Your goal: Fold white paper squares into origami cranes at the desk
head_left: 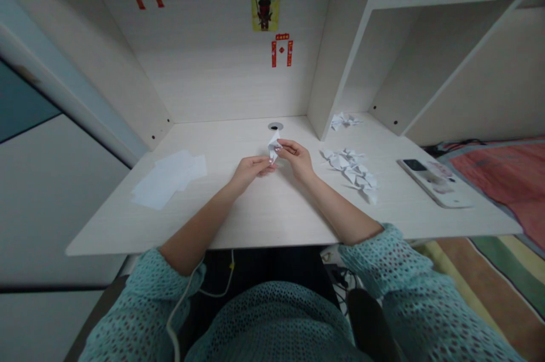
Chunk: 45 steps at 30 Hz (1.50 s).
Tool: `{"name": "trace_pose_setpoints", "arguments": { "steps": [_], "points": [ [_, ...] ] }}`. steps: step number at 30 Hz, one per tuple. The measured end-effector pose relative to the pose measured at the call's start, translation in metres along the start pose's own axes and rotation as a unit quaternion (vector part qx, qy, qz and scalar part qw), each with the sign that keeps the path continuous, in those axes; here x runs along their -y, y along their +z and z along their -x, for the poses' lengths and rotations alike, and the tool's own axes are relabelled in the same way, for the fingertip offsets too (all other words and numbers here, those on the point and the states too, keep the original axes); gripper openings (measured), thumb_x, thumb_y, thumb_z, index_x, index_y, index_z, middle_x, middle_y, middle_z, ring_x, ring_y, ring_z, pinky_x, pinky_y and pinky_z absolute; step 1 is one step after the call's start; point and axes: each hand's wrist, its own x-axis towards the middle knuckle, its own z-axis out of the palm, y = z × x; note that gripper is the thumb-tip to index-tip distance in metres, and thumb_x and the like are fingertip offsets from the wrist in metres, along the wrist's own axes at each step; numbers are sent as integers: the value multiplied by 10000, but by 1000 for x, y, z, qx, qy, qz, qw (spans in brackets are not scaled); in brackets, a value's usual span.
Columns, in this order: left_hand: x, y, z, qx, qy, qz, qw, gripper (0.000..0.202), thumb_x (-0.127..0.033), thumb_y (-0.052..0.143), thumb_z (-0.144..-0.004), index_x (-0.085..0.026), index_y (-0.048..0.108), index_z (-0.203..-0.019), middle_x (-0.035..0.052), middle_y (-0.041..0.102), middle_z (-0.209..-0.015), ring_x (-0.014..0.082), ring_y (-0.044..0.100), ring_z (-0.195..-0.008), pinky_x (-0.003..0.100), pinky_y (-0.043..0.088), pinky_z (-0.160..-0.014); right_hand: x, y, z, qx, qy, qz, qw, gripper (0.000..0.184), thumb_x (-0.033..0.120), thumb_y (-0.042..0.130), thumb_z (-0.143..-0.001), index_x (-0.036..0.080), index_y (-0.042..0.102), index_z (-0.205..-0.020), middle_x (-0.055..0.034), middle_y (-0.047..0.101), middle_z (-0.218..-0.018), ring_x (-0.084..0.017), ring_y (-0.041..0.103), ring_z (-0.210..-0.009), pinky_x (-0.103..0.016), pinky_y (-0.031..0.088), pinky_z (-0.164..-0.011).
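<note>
Both hands meet over the middle of the white desk [255, 220], holding a small piece of folded white paper [273, 143] with a pointed top. My left hand [254, 169] pinches its lower end between thumb and fingers. On the other side, my right hand [296, 156] grips the paper near its middle, fingers closed on it. The fingertips partly hide the folds. To the right of my right hand lies a pile of folded white paper pieces [351, 169]. Flat sheets of white paper [168, 177] overlap on the left part of the desk.
More folded papers [344, 120] sit at the back right, beside the upright divider [327, 50]. A phone [434, 183] lies at the right. Behind the hands is a round cable hole [275, 126]. A white cable [172, 316] hangs near my left sleeve.
</note>
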Motion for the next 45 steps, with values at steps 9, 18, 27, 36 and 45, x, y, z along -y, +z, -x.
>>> {"name": "trace_pose_setpoints", "arguments": {
  "steps": [9, 18, 27, 36, 45],
  "points": [
    [-3, 1, 0, 5, 1, 2, 1000, 397, -510, 631, -723, -182, 687, -941, 94, 706, -950, 174, 667, -809, 264, 473, -698, -1, 0, 1, 2, -20, 15, 1000, 340, 348, 747, -594, 211, 636, -885, -22, 677, -858, -135, 605, -757, -284, 466, -741],
    [-1, 2, -2, -20, 31, -5, 999, 398, -419, 704, -671, -143, 686, -958, 107, 704, -953, 175, 657, -782, 278, 493, -698, 2, 3, 6, 72, -76, 65, 992, 331, 341, 707, -659, 244, 644, -968, -27, 647, -1010, -159, 587, -871, -274, 468, -753],
    [-5, 3, 1, -49, 83, 8, 995, 363, -407, 674, -684, -134, 680, -924, 85, 708, -896, 180, 657, -794, 302, 497, -768, 3, 4, 8, 129, -67, 103, 984, 335, 306, 653, -701, 267, 674, -1034, -34, 637, -1079, -182, 593, -930, -313, 478, -816],
    [-3, 2, -2, -43, 89, 8, 995, 324, -388, 678, -673, -135, 664, -874, 62, 702, -815, 166, 653, -747, 298, 495, -762, 1, 3, 6, 152, -41, 99, 983, 365, 334, 654, -706, 252, 656, -1062, -30, 662, -988, -169, 603, -846, -313, 494, -791],
    [-2, 3, -2, -44, 86, 9, 995, 291, -381, 697, -632, -136, 634, -775, 35, 679, -737, 165, 643, -728, 312, 490, -772, -1, 3, 6, 171, -13, 73, 982, 393, 353, 675, -687, 255, 663, -1066, -22, 683, -966, -158, 616, -786, -306, 491, -776]
  ]
}}
